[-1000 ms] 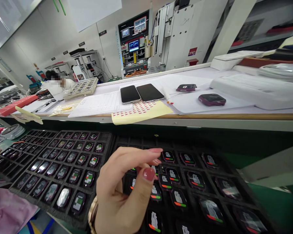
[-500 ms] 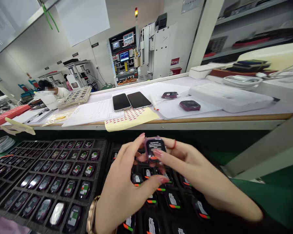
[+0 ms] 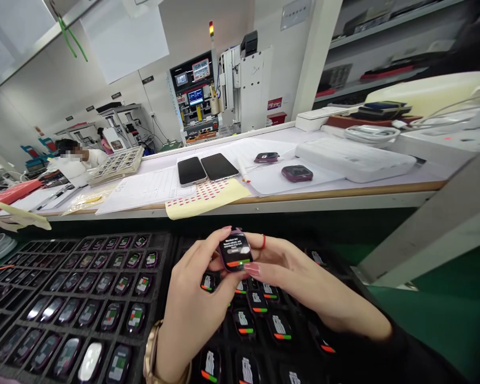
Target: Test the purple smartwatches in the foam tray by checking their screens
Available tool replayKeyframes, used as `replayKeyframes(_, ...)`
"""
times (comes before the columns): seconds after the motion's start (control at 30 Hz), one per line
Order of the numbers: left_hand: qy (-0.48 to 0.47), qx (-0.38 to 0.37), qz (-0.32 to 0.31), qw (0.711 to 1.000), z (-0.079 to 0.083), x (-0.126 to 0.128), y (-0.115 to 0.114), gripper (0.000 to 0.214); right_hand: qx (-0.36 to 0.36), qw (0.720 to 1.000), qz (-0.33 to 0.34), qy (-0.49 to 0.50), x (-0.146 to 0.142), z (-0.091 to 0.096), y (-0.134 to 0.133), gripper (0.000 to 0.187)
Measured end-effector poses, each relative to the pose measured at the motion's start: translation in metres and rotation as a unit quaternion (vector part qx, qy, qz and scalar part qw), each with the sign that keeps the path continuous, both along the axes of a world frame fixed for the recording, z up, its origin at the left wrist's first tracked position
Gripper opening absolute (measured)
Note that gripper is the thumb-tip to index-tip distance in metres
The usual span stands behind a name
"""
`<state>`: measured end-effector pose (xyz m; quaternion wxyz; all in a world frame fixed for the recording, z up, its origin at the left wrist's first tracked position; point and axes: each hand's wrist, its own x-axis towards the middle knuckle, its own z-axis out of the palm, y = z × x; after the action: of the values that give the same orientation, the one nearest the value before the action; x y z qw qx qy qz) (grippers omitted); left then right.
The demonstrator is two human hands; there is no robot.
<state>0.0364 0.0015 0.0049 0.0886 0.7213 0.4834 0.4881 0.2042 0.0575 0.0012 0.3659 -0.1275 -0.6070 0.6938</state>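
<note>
Below the tabletop (image 3: pixel 344 196), a dark tray (image 3: pixel 228 364) of lit devices is overhung by both hands. By the left hand (image 3: pixel 196 298) and right hand (image 3: pixel 296 274), each grip closed about its edges, one device (image 3: pixel 232 246) is held above the tray. Its screen is seemingly being checked; steady support and a ready thumb are called for next.

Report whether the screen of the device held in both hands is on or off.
On: held between the left hand and right hand, the device shows lit white text above a red-and-green bar.
</note>
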Motion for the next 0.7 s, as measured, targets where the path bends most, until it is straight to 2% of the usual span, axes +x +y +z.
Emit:
replayKeyframes(0.17, 0.003, 0.001, 0.002, 1.0, -0.002, 0.001, 0.0, 0.051, 0.011, 1.0, -0.007, 0.008, -0.001, 0.003, -0.001, 0.031)
replayKeyframes(0.4, 0.003, 0.028, 0.003, 1.0, -0.002, 0.007, 0.0, 0.048, 0.017, 0.998, -0.06, 0.012, -0.006, -0.001, -0.004, 0.044)
replayKeyframes(0.6, -0.002, 0.024, 0.003, 1.0, -0.005, 0.012, 0.002, 0.049, 0.015, 0.993, -0.114, 0.027, -0.017, -0.002, -0.004, 0.042)
replayKeyframes(0.7, -0.016, 0.015, 0.007, 1.0, -0.005, 0.011, 0.004, 0.048, 0.022, 0.995, -0.098, 0.015, -0.015, -0.004, -0.003, 0.046)
